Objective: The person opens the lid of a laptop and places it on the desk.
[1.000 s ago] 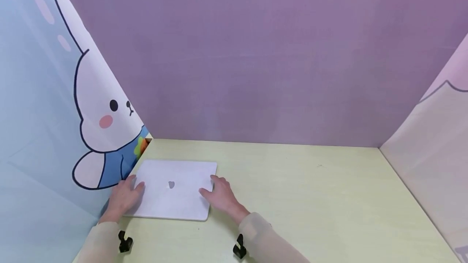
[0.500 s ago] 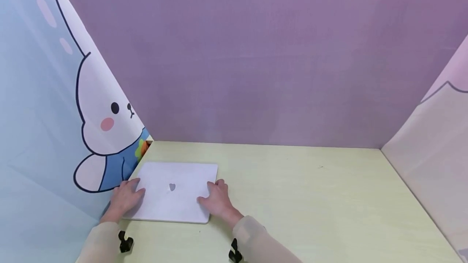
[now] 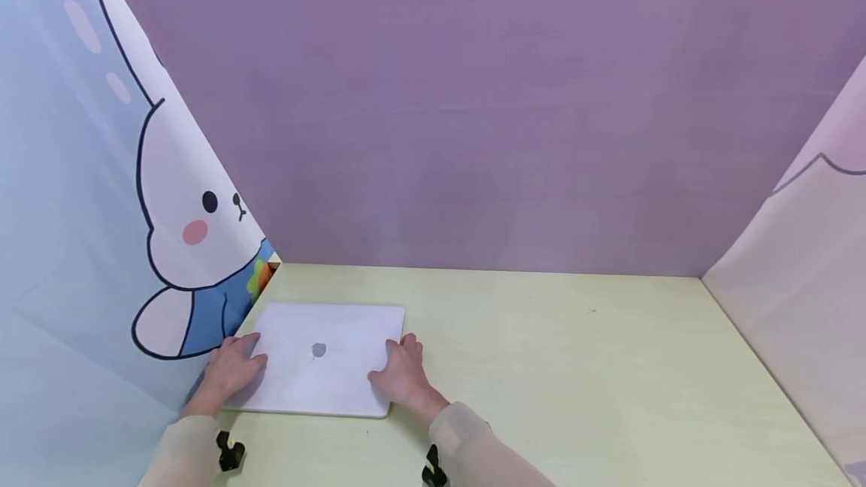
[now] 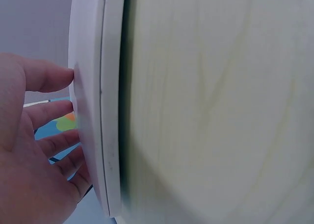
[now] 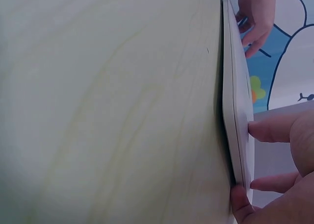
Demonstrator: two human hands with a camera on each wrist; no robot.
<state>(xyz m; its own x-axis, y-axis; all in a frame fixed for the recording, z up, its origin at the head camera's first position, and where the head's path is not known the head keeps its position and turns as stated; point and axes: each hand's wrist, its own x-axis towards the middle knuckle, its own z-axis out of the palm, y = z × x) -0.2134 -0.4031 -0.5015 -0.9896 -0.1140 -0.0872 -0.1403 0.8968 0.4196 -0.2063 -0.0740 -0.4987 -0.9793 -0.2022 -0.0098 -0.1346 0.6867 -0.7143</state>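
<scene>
A closed silver-white laptop [image 3: 307,389] with a dark logo on its lid lies flat at the left of the pale table [image 3: 541,382]. My left hand [image 3: 233,368] holds its left side, thumb over the lid and fingers along the edge. At the opposite side my right hand [image 3: 404,373] grips the right edge, its thumb on the lid. In the right wrist view one fingertip [image 5: 240,200] reaches round the laptop's side, while other tips rest on the lid. The left wrist view shows the laptop's front edge [image 4: 112,96] with a dark shadow line beneath it.
A blue cloth wall [image 3: 61,261] printed with a rabbit stands close along the laptop's left. A purple cloth [image 3: 487,111] closes off the back, and a pale pink one [image 3: 812,284] the right. Black wrist mounts [image 3: 231,451] show below both sleeves.
My right wrist has shifted a little left and the right fingers have drawn in closer round the laptop's edge. The laptop and left hand stay nearly in place; the head view has shifted slightly.
</scene>
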